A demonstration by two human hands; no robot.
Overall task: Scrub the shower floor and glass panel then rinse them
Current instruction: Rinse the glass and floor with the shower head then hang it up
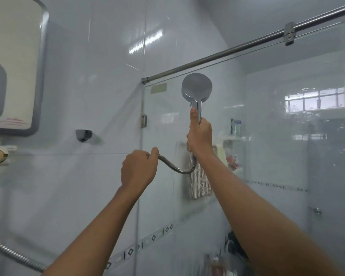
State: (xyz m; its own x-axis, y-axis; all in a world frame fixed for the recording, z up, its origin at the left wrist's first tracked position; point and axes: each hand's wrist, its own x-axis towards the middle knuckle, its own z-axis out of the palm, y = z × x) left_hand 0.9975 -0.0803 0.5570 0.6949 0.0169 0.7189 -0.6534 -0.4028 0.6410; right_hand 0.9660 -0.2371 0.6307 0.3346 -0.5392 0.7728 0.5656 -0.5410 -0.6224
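Rinsing the glass panel [277, 146]: my right hand [199, 136] wraps its fingers round the handle of the shower head [196, 87], raised near the panel's top edge with its face turned to the glass. My left hand [138, 170], lower and toward the panel's wall-side edge, curls round the metal hose [179, 169]. Best done, I judge, by sweeping top to bottom in overlapping passes, feeding slack so the hose never tugs. The floor below the panel is out of view.
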